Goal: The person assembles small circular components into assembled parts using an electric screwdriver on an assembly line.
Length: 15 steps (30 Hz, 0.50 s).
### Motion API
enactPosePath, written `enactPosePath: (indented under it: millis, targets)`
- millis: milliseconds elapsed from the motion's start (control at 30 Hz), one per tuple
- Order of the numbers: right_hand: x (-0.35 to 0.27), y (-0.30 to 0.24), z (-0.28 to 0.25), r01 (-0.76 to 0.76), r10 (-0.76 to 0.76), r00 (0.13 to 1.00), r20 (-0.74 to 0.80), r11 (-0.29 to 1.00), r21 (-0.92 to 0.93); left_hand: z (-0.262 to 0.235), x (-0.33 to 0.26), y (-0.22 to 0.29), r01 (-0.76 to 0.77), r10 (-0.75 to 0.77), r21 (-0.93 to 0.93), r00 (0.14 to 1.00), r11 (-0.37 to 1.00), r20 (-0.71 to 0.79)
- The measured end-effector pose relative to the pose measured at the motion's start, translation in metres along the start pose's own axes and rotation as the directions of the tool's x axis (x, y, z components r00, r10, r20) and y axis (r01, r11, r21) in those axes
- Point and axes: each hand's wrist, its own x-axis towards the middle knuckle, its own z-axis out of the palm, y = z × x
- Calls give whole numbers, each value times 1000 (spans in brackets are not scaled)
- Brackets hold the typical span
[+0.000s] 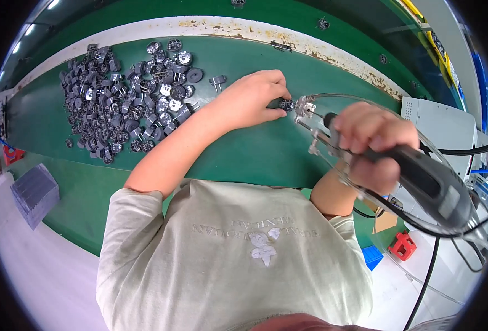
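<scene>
My left hand (255, 99) is closed, thumb and fingers pinching a small dark round part (284, 105). That part is held up against a little metal fixture (305, 107), and my fingers cover some of it. My right hand (374, 132), slightly blurred, wraps round a black and grey electric screwdriver (429, 179). The tool's narrow front end points left toward the fixture; whether its tip touches the part I cannot tell. Just left of my left hand lies one loose part with pins (217, 81) on the green tabletop (238, 160).
A big heap of similar dark round parts (117, 105) covers the table's left side. Behind runs a chipped white rail (227, 26). At right stand a light grey box (437, 124) and black cables (454, 151). A grey bin (34, 193) and a red holder (402, 246) sit lower.
</scene>
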Motion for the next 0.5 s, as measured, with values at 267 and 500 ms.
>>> enactPosePath:
  millis: [267,500]
  targets:
    - [-3,2,-3,-53,54,998,-22,999,9,-1,3,-4,-38,38,-43,999,998,-4]
    - [-2,6,-8,-98,101,994,44,994,-50,1,4,-4,-24,24,-39,1000,999,4]
